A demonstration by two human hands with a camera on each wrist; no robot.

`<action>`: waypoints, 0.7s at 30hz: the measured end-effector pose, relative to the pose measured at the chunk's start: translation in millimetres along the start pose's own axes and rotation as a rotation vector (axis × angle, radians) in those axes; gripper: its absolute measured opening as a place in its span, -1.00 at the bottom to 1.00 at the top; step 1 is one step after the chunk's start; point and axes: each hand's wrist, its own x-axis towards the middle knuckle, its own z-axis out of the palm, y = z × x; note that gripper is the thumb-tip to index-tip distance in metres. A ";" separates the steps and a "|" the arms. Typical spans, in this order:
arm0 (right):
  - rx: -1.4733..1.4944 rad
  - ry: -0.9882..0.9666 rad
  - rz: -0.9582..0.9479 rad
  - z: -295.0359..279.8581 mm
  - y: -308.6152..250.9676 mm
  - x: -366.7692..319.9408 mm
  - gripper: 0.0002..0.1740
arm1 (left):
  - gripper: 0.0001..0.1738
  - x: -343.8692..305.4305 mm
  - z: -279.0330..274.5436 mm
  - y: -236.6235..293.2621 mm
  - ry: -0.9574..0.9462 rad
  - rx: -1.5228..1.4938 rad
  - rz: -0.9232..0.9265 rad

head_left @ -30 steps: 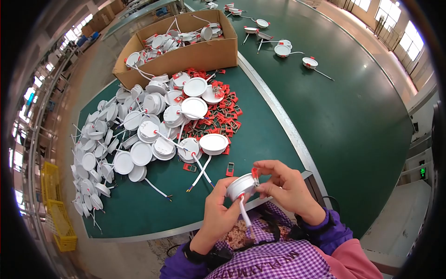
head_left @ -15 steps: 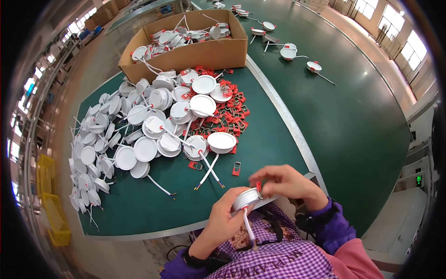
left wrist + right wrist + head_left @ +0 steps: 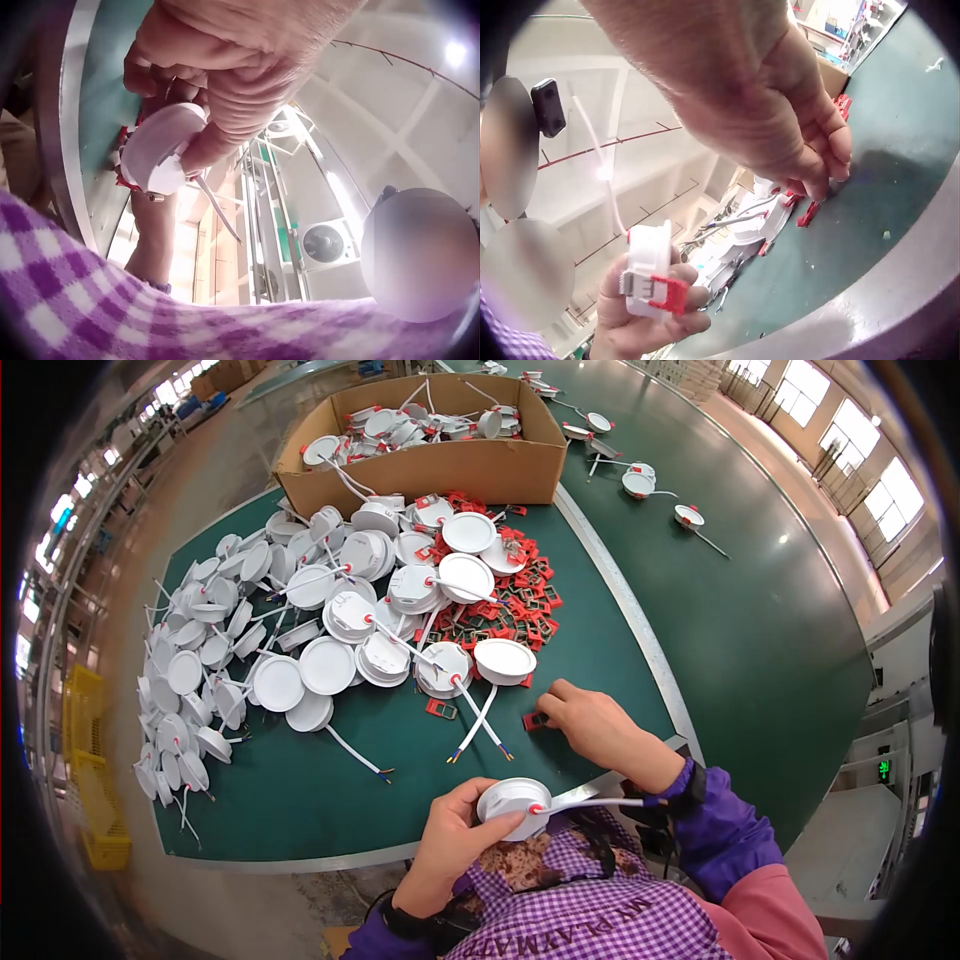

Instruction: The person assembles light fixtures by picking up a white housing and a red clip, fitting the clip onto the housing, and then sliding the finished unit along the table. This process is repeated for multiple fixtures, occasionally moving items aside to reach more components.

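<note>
My left hand (image 3: 452, 850) grips a white round lamp (image 3: 512, 800) by its rim above the apron, its white cable pointing right. In the right wrist view that lamp (image 3: 649, 259) has a metal spring and a red clip (image 3: 669, 295) on its side. At the green table, the thumb and fingers of my right hand (image 3: 605, 735) pinch the near end of a single red clip (image 3: 535, 720); the fingertips hide part of it. Left of this hand lie a loose red clip (image 3: 440, 708) and a lamp (image 3: 505, 661) with its cable toward me.
A large heap of white lamps (image 3: 326, 665) covers the table's left side, with a pile of red clips (image 3: 520, 600) beside it. Behind stands a cardboard box (image 3: 430, 480) of lamps. Past a metal edge (image 3: 625, 610), several lamps lie on another green surface.
My right hand has left the held lamp and moved forward to the single clip on the table. My left hand has turned the lamp, so its cable swung from pointing down to pointing right.
</note>
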 end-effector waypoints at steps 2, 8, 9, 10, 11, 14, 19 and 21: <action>-0.080 0.070 -0.065 12.2 2.7 -5.6 -0.85 | -0.67 3.5 -0.4 -4.1 -0.105 -0.222 -0.107; 0.163 0.377 -0.038 18.3 6.7 -19.5 -0.90 | -0.58 17.3 2.7 -17.9 -0.181 -0.356 -0.233; 0.390 0.350 0.159 11.2 3.9 -23.5 -0.92 | -0.58 18.5 4.1 -17.4 -0.183 -0.359 -0.239; 0.668 0.282 0.273 5.9 4.6 -26.9 -0.90 | -0.56 19.9 5.7 -16.5 -0.192 -0.333 -0.208; 0.668 0.284 0.283 0.7 4.3 -29.2 -0.90 | -0.55 21.6 7.6 -14.8 -0.204 -0.306 -0.177; 1.020 0.261 0.339 -13.4 4.9 -34.3 -0.84 | -0.51 24.7 15.6 -2.0 -0.196 -0.202 -0.242; 0.804 0.262 0.305 -31.2 -1.1 -43.3 -0.89 | -0.53 29.9 22.1 -8.9 -0.182 0.007 -0.117; 0.564 0.325 0.080 -32.0 -8.3 -48.2 -0.90 | -0.55 29.4 25.2 -9.8 -0.120 0.085 -0.051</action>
